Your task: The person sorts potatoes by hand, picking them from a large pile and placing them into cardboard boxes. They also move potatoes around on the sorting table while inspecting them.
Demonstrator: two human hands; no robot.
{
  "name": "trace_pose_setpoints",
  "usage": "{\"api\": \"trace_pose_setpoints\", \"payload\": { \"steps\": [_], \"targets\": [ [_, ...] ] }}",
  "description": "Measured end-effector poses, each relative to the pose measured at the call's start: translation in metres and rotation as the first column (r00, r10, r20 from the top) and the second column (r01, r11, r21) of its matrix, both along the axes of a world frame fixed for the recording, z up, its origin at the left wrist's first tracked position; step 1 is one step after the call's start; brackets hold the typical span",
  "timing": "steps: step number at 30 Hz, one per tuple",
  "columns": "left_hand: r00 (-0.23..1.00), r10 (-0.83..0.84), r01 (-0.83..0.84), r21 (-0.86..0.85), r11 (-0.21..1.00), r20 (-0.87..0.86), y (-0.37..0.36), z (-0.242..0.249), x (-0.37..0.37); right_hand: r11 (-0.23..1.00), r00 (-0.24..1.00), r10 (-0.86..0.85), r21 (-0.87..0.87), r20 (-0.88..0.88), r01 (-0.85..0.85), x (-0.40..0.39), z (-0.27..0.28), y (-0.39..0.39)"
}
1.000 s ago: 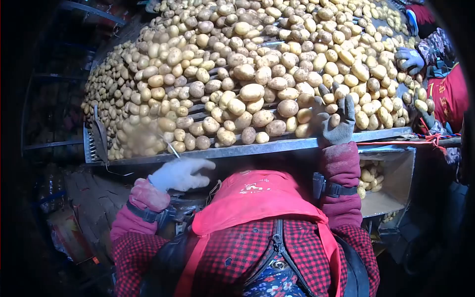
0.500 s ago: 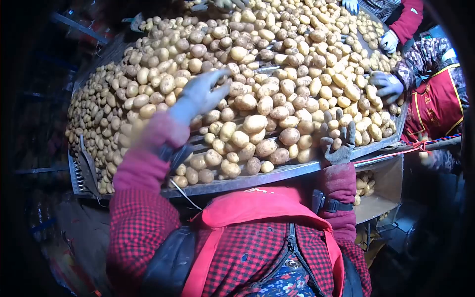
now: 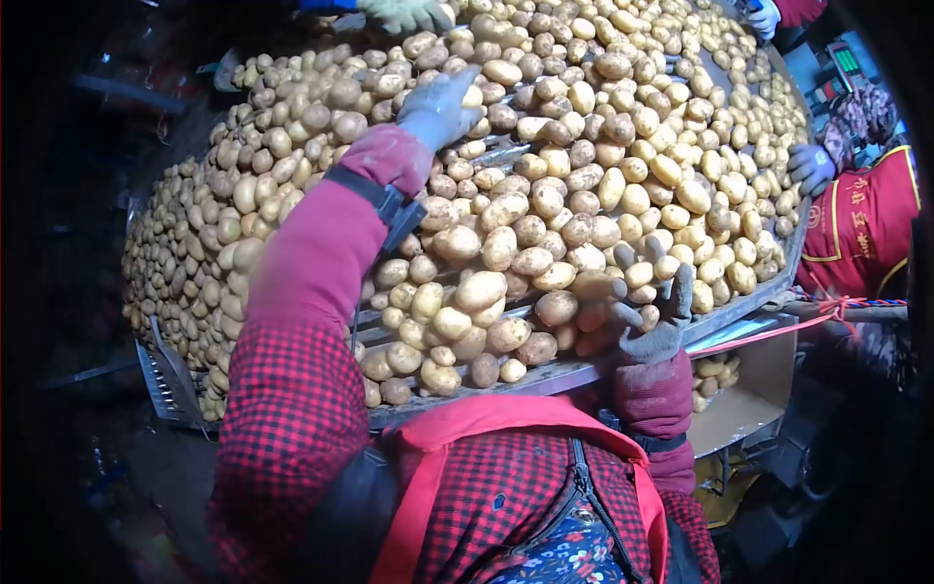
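Many potatoes (image 3: 530, 261) cover a metal-edged sorting table (image 3: 545, 382). My left hand (image 3: 440, 109), in a grey glove, reaches far over the pile, its thumb and fingers round a potato (image 3: 472, 96). Close to the near edge, my right hand (image 3: 658, 316), also gloved, is palm up with its fingers spread and curved upward among the potatoes. A small potato (image 3: 650, 317) lies against its palm, not enclosed by the fingers.
At the top, a co-worker's gloved hand (image 3: 407, 14) touches the pile. Another gloved hand (image 3: 810, 167) rests at the right edge beside a person in a red apron (image 3: 861, 229). A cardboard box (image 3: 744, 404) with potatoes stands below the edge, near a red cord (image 3: 749, 336).
My left hand has reached farther up and right and closed round a potato. My right hand stays near the edge with fingers spread. The view has shifted slightly; a co-worker's hand at right has drawn back.
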State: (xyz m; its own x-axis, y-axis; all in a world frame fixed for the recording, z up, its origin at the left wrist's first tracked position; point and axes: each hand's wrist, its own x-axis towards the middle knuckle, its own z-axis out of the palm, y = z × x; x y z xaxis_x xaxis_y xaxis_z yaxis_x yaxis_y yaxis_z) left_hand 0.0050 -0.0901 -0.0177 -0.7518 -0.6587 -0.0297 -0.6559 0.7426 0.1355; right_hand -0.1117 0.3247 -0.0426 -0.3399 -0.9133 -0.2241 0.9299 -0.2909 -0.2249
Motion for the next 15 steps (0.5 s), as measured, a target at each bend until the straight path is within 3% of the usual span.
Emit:
{"api": "trace_pose_setpoints", "payload": {
  "steps": [3, 4, 6, 7, 8, 9, 10, 11, 12, 13, 15],
  "targets": [
    [0.997, 0.052, -0.041, 0.186, 0.982, -0.055, 0.002, 0.011, -0.045, 0.999, 0.997, 0.026, 0.03, 0.072, -0.028, 0.008, 0.019, -0.03],
    [0.998, 0.05, -0.04, 0.189, 0.981, -0.049, -0.001, 0.005, -0.054, 0.965, 0.863, 0.04, 0.244, -0.504, 0.098, 0.014, 0.015, -0.041],
    [0.89, -0.088, 0.28, 0.383, 0.88, -0.447, -0.01, -0.004, -0.068, 0.972, 0.932, -0.008, 0.217, -0.362, 0.093, 0.021, 0.018, -0.062],
    [0.82, 0.012, 0.387, 0.569, 0.726, -0.573, 0.0, 0.011, -0.066, 0.975, 0.952, 0.0, 0.212, -0.307, 0.068, 0.022, 0.018, -0.068],
    [0.851, 0.015, 0.338, 0.569, 0.749, -0.524, 0.003, 0.026, -0.06, 0.975, 0.958, -0.004, 0.213, -0.287, 0.068, 0.02, 0.015, -0.069],
    [0.878, 0.018, 0.291, 0.565, 0.772, -0.478, -0.002, 0.036, -0.052, 0.987, 0.993, 0.036, 0.159, -0.114, -0.018, 0.014, 0.011, -0.069],
    [0.942, -0.13, 0.259, 0.425, 0.868, -0.309, -0.016, 0.041, -0.043, 0.991, 0.994, 0.089, 0.091, 0.056, -0.094, 0.009, 0.006, -0.067],
    [0.946, -0.129, 0.254, 0.429, 0.867, -0.298, -0.019, 0.039, -0.032, 0.991, 0.994, 0.089, 0.091, 0.067, -0.095, 0.007, 0.001, -0.066],
    [0.978, -0.21, 0.197, 0.283, 0.939, 0.014, -0.017, 0.035, -0.02, 0.995, 0.984, 0.086, 0.028, 0.155, -0.092, 0.004, -0.006, -0.065],
    [0.918, -0.216, 0.189, 0.113, 0.975, 0.332, -0.013, 0.028, -0.01, 0.996, 0.967, 0.09, -0.036, 0.239, -0.083, 0.004, -0.007, -0.066],
    [0.907, -0.21, 0.232, -0.017, 0.973, 0.366, 0.002, 0.005, 0.0, 0.996, 0.979, 0.076, 0.036, 0.19, -0.084, 0.004, -0.005, -0.067]
  ]
}}
